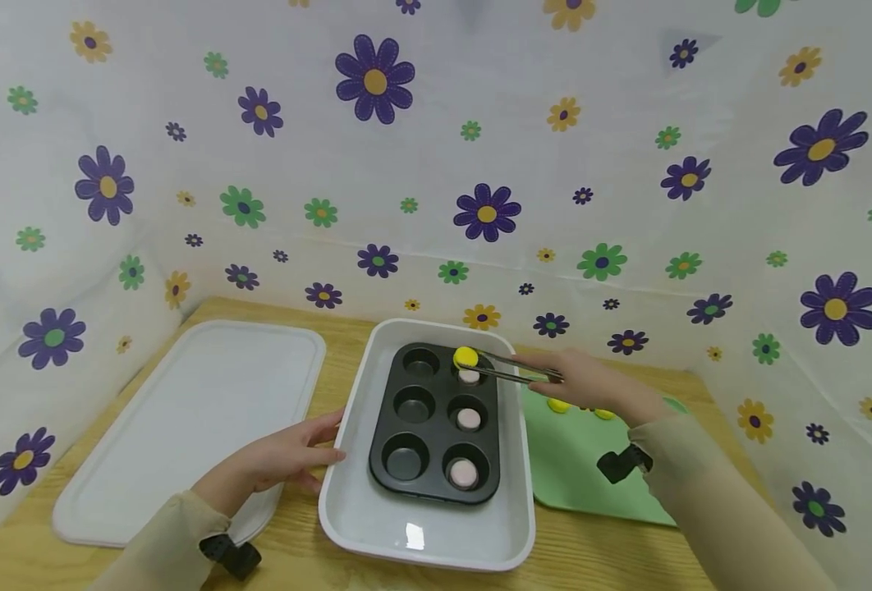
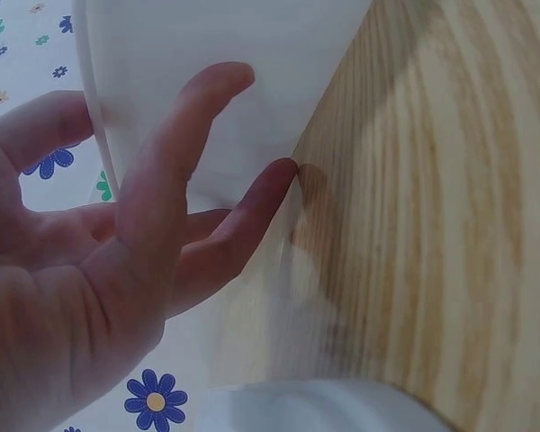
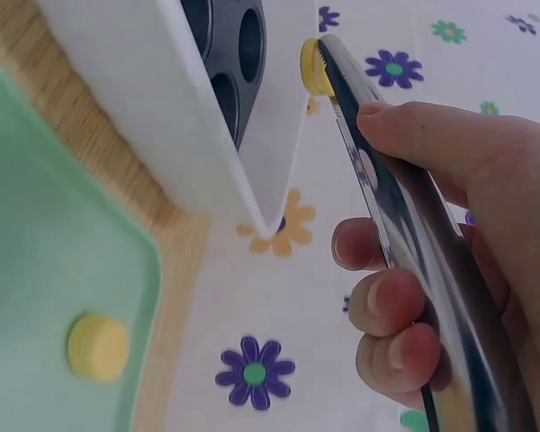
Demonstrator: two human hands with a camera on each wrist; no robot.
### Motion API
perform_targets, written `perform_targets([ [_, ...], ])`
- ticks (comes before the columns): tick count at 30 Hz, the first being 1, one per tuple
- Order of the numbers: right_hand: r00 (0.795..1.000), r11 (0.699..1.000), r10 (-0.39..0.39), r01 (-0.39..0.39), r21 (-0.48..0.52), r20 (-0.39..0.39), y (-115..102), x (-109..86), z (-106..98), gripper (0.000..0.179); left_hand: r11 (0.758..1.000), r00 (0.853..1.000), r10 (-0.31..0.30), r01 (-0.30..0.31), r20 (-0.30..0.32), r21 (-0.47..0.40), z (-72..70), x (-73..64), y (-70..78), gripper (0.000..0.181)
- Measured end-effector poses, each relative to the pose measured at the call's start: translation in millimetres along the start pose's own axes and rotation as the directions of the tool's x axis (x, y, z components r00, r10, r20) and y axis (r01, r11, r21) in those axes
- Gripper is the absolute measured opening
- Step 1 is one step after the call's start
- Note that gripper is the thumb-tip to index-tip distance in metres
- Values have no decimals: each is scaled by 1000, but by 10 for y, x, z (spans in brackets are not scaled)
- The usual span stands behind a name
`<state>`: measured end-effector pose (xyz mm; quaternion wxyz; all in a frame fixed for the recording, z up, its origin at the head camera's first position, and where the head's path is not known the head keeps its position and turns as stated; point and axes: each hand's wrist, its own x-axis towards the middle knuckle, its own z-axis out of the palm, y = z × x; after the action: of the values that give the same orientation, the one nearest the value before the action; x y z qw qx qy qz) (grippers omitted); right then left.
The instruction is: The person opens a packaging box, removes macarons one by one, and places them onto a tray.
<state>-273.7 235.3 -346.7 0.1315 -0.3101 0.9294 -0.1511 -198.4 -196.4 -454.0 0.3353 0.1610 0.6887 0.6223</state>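
Note:
My right hand [image 1: 580, 379] grips metal tongs [image 3: 405, 193], whose tips pinch a yellow macaron [image 1: 465, 357] above the far right cup of a dark muffin tin [image 1: 436, 435]. Pale pink macarons [image 1: 463, 474] sit in the three right-hand cups, the far one partly covered by the tongs. The left-hand cups hold nothing visible. The muffin tin lies inside a white tub [image 1: 421, 550]. At the tub's left side, my left hand [image 1: 288, 455] holds the wall, thumb over the rim and fingers along the outside [image 2: 207, 135].
To the right, partly under my right arm, lies a green tray [image 1: 591, 468] with yellow macarons [image 3: 99, 347] on it. A white tray [image 1: 185, 427] lies to the left on the wooden table [image 1: 288, 558]. A flower-patterned sheet [image 1: 436, 148] hangs behind and at both sides.

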Motion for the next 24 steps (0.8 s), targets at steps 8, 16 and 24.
perform_targets([
  [8,998,999,49,-48,24,-42,180,-397,-67,51,1000,1000,-10,10,-13,7,-2,-29,21,81],
  [16,992,994,114,-114,5,-55,291,-681,-78,51,1000,1000,-16,16,-23,27,-13,-52,41,80],
  [24,987,991,128,-131,-24,-95,406,-1023,-64,50,1000,1000,-11,11,-8,20,19,-12,54,81],
])
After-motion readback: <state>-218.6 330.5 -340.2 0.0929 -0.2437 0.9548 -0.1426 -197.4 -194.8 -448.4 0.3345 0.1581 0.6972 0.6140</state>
